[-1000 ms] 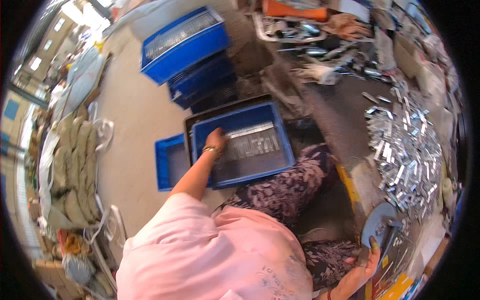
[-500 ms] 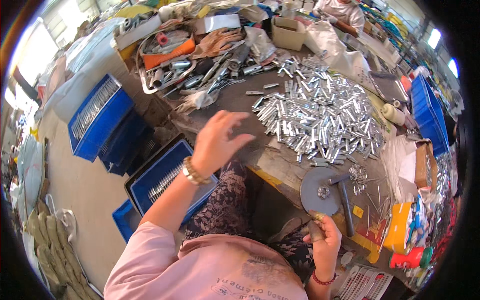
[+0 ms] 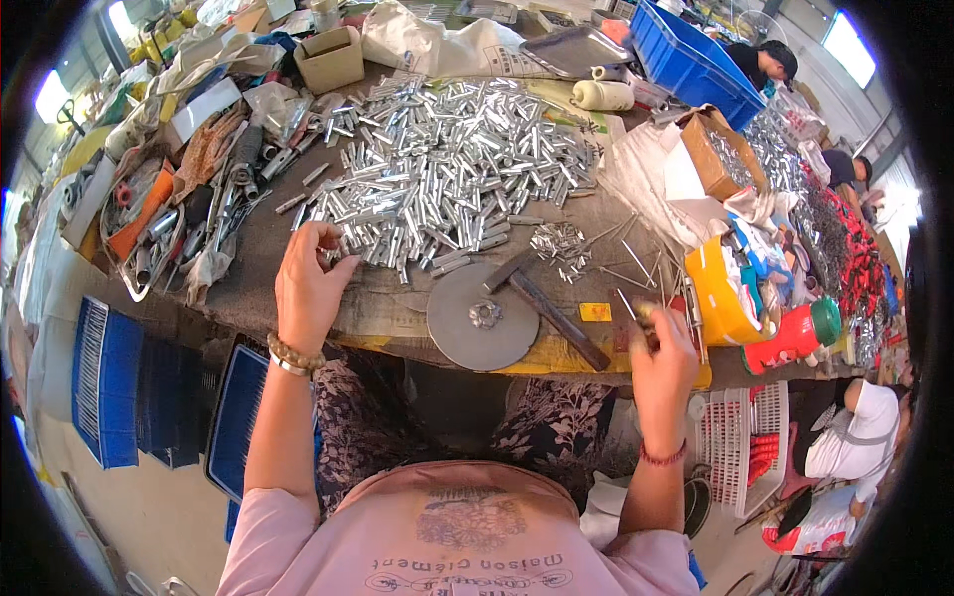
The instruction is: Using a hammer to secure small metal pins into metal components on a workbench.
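My left hand (image 3: 310,286) rests at the near left edge of a big heap of short silver metal tubes (image 3: 452,169) on the workbench, its fingers curled among the nearest tubes. Whether it holds one I cannot tell. My right hand (image 3: 661,363) is at the bench's front right, fingers pinched on a thin metal pin (image 3: 626,303) beside a scatter of long pins (image 3: 636,260). Between my hands lies a round grey metal disc (image 3: 482,318) with a small fitting at its centre, and a hammer (image 3: 545,303) lies across its right side.
A tray of hand tools (image 3: 164,214) sits at the left. Blue crates (image 3: 109,392) stand on the floor at lower left. A yellow tub (image 3: 717,293), a red bottle (image 3: 790,338) and a cardboard box (image 3: 720,149) crowd the right. Other people (image 3: 855,437) sit further right.
The view has swung from the floor crates up to the bench. My left hand came out of the blue crate, rose, and now rests at the tube heap. My right hand moved to the pins.
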Demonstrator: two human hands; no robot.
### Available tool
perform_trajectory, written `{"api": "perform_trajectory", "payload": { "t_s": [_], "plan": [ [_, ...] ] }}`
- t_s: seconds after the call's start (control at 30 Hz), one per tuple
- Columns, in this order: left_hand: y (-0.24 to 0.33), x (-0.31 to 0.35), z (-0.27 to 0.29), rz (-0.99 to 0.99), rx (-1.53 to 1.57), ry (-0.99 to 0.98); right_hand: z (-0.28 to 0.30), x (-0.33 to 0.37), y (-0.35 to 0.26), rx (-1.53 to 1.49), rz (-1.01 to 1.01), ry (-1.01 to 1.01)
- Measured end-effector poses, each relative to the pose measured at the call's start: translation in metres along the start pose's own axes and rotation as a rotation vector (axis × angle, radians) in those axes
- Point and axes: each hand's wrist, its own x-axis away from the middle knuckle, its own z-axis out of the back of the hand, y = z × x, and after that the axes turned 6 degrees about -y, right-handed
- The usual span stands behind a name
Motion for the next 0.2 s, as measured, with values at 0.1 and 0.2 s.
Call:
{"api": "perform_trajectory", "payload": {
  "t_s": [0.1,0.2],
  "plan": [
    [-0.001,0.009,-0.002,0.042,0.230,-0.027,-0.006,-0.012,0.021,0.277,0.077,0.032],
    [0.003,0.024,0.004,0.043,0.389,0.011,-0.008,-0.021,0.033,0.386,0.094,-0.027]
  ]
}}
